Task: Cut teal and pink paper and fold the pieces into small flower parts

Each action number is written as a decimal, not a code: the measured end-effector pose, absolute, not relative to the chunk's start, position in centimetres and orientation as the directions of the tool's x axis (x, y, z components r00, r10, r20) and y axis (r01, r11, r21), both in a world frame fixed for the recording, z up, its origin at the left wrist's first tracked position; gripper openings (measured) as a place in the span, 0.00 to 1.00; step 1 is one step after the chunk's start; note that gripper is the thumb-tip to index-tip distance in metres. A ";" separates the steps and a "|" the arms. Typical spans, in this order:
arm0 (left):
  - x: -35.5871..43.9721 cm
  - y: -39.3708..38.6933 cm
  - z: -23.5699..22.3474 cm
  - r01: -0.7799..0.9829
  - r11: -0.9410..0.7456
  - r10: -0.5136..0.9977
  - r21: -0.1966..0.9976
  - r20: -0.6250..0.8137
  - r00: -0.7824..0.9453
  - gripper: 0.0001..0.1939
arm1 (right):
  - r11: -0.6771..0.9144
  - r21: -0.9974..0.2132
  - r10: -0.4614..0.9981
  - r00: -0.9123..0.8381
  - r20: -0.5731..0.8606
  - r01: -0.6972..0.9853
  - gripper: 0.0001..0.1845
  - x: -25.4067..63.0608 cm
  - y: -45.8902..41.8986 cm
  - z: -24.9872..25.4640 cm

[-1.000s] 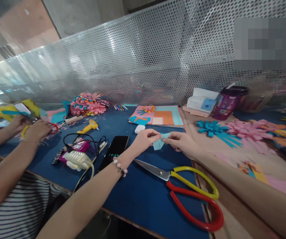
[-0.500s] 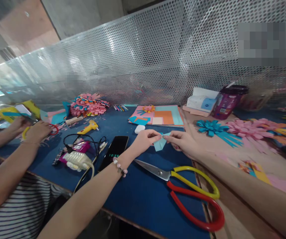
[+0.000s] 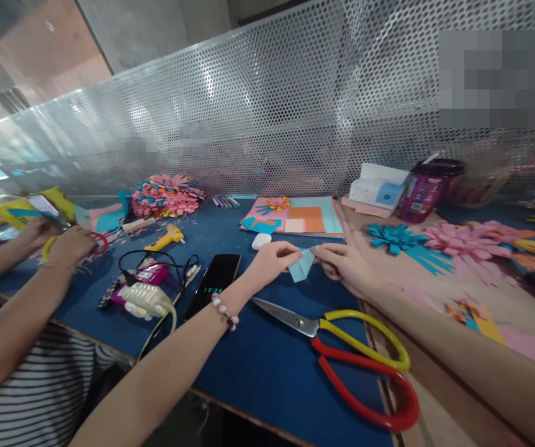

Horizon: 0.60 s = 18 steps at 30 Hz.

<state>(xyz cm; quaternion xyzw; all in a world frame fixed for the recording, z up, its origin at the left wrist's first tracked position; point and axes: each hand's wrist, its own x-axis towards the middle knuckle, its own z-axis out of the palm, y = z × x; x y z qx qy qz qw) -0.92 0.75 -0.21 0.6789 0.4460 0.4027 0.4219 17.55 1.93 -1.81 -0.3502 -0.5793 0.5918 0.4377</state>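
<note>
Pale blue paper [image 3: 301,268], small and folded with slanting creases, is held above the worktop [image 3: 258,372], between the person's two hands. The left hand [image 3: 270,261] has its fingers closed on the paper's upper left edge; the fingers of the right hand [image 3: 344,264] pinch its upper right corner. A beaded bracelet [image 3: 224,312] circles the left wrist.

Beside the left forearm, a dark phone [image 3: 214,279] shows a clock starting 15:2, the last digit unclear. Nearer the person lie large scissors [image 3: 314,329], steel-bladed, with one yellow and one red loop handle. Just beyond the left hand is a smooth white case [image 3: 261,241], and behind it a stack of coloured paper [image 3: 307,220]. Farther right, a purple cup [image 3: 428,195] bears a printed square code and lettering too small to read.

The worktop is dark blue, meeting a brown surface [image 3: 416,298] on the right, where looped blue [image 3: 393,239] and pink [image 3: 467,242] paper flowers lie. Perforated metal [image 3: 267,105] screens the far side, with bare grey wall [image 3: 156,31] above. To the left are a yellow glue gun [image 3: 167,238], a fringed paper heap [image 3: 167,195] and a co-worker's hand [image 3: 69,245] on other scissors [image 3: 100,241].
</note>
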 end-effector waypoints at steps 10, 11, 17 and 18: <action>-1.0 0.7 0.0 0.308 -0.252 0.948 0.917 0.169 0.271 0.15 | 0.051 -0.989 0.950 -0.299 0.090 -0.136 0.15 17.4 1.6 -1.3; -1.0 0.7 0.0 0.299 -0.236 0.947 0.924 0.150 0.283 0.15 | 0.044 -0.988 0.949 -0.303 0.087 -0.145 0.14 17.4 1.6 -1.2; -1.0 0.7 -0.2 0.280 -0.169 0.929 0.945 0.058 0.367 0.13 | 0.011 -0.984 0.940 -0.333 0.070 -0.175 0.14 17.3 1.5 -1.3; -1.0 0.6 -0.2 0.289 -0.182 0.926 0.940 0.065 0.372 0.13 | 0.012 -0.985 0.940 -0.334 0.070 -0.171 0.14 17.4 1.6 -1.4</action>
